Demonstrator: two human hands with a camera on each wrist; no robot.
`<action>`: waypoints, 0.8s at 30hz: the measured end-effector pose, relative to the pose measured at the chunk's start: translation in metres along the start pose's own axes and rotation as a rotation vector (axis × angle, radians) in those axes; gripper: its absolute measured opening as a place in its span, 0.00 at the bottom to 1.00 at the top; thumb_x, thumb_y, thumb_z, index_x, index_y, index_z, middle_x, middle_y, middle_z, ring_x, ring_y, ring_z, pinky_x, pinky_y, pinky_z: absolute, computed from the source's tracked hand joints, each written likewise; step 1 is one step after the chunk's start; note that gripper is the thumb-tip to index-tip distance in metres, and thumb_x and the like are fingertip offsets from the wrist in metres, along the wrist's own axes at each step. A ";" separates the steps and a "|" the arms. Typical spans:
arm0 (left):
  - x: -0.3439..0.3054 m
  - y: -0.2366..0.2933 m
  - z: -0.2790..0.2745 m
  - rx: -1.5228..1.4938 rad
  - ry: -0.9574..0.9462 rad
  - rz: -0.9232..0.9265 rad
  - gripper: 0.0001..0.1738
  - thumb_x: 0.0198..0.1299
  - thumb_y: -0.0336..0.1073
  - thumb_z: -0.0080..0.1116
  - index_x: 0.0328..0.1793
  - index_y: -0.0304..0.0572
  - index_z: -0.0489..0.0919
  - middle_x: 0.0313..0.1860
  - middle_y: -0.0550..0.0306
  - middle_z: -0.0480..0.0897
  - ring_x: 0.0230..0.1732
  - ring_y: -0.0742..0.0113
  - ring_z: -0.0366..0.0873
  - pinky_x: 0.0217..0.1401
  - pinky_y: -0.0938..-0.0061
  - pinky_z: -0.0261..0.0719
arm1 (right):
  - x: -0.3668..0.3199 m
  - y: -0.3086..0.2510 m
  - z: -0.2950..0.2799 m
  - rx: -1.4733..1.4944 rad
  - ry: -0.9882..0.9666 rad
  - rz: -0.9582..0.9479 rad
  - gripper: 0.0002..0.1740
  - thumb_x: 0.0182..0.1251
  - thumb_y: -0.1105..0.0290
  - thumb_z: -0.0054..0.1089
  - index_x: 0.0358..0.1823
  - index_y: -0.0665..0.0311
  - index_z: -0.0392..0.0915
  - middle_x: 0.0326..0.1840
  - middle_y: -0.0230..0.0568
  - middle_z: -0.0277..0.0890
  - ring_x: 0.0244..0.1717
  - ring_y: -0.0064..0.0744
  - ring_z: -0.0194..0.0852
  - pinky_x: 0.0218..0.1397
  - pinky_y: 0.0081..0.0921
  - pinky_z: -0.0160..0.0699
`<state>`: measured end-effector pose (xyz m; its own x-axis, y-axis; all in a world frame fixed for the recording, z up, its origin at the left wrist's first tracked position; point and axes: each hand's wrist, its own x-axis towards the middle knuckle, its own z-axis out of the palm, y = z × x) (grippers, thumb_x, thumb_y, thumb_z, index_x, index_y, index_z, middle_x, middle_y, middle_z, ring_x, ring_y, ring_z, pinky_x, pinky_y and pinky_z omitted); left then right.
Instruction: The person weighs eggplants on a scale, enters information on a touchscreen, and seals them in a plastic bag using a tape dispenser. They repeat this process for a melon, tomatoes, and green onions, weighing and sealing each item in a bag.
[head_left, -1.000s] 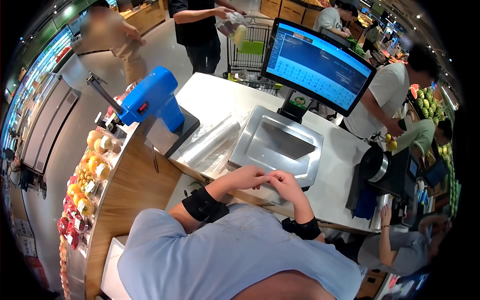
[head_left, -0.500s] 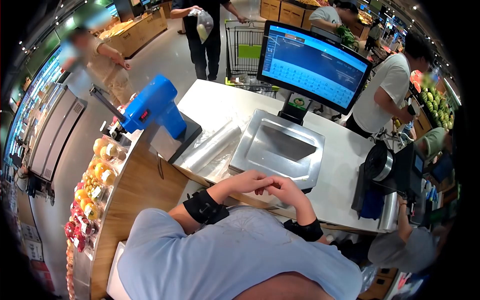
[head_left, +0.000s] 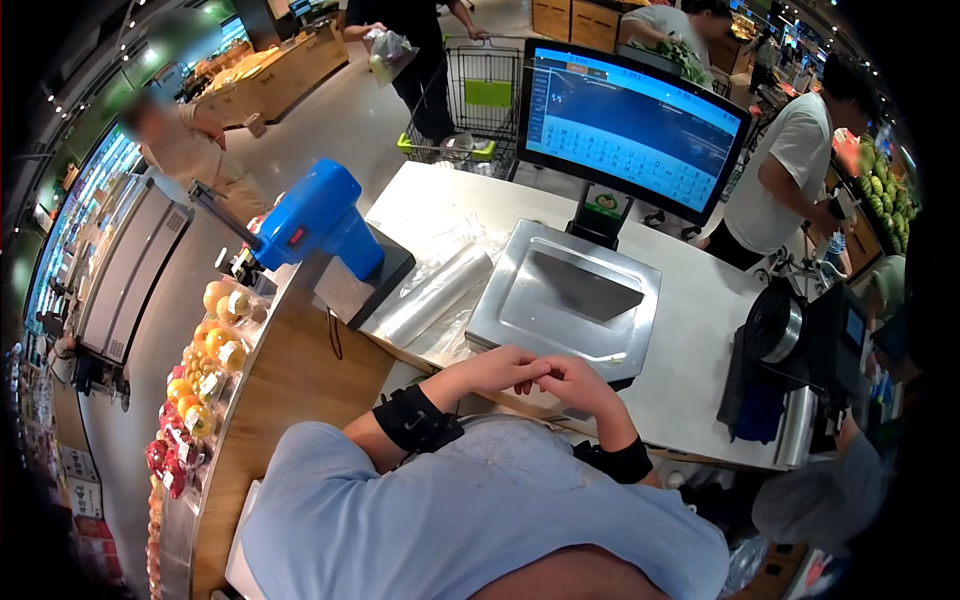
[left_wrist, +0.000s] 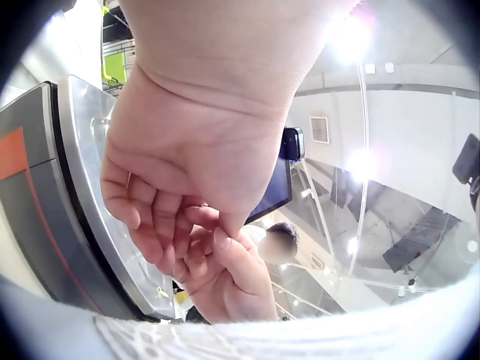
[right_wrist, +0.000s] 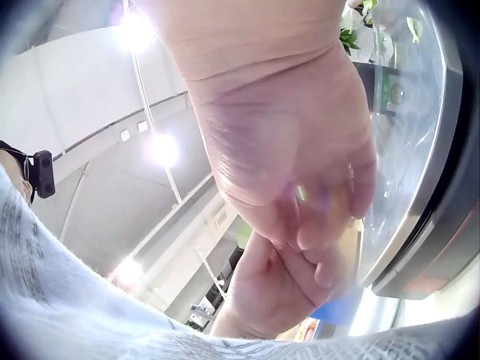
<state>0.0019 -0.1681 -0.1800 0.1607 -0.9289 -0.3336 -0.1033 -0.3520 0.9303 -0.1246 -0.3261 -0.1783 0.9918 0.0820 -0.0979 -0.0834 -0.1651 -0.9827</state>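
In the head view, my left hand (head_left: 497,368) and right hand (head_left: 582,384) meet at the fingertips in front of my body, by the near edge of a steel scale platform (head_left: 600,343). Neither shows an object in its fingers. Seen from the left wrist, the left hand (left_wrist: 187,157) has loosely bent fingers overlapping those of the right hand (left_wrist: 244,281). The right wrist view has the right hand (right_wrist: 300,150) with relaxed, bent fingers lying against the left hand (right_wrist: 266,292). A lit touchscreen (head_left: 630,125) stands behind the platform.
Left of the scale lie a clear plastic bag roll (head_left: 440,295) and a blue machine (head_left: 315,215). Packed fruit (head_left: 200,375) lines the counter's left side. A black device with a reel (head_left: 775,320) stands right. Beyond are shoppers and a cart (head_left: 488,90).
My hands stay together, nearly still. The head view has shifted slightly, so the counter sits lower and further right. The shopper by the cart has lowered the bag and now holds the cart handle.
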 end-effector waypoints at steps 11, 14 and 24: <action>0.004 0.001 0.010 -0.012 -0.006 -0.009 0.21 0.71 0.48 0.48 0.45 0.35 0.80 0.29 0.62 0.78 0.31 0.75 0.74 0.37 0.77 0.75 | -0.006 0.004 -0.003 0.047 -0.044 -0.030 0.10 0.63 0.75 0.51 0.42 0.70 0.80 0.36 0.38 0.83 0.39 0.24 0.77 0.48 0.22 0.73; 0.006 0.000 0.013 0.004 -0.002 -0.022 0.21 0.71 0.48 0.49 0.46 0.35 0.80 0.29 0.62 0.78 0.31 0.75 0.74 0.37 0.77 0.75 | -0.009 0.004 -0.005 0.057 -0.032 -0.018 0.11 0.64 0.75 0.51 0.43 0.70 0.80 0.37 0.38 0.83 0.40 0.24 0.77 0.48 0.22 0.73; 0.019 -0.002 0.022 0.010 0.020 -0.044 0.21 0.70 0.48 0.50 0.44 0.36 0.80 0.26 0.62 0.79 0.29 0.74 0.75 0.35 0.76 0.75 | -0.017 0.007 -0.016 0.092 -0.075 0.023 0.11 0.64 0.76 0.51 0.44 0.70 0.79 0.40 0.38 0.83 0.42 0.26 0.78 0.51 0.22 0.73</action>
<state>-0.0165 -0.1877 -0.1915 0.1851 -0.9100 -0.3709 -0.1054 -0.3936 0.9132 -0.1402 -0.3441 -0.1809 0.9798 0.1529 -0.1288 -0.1182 -0.0769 -0.9900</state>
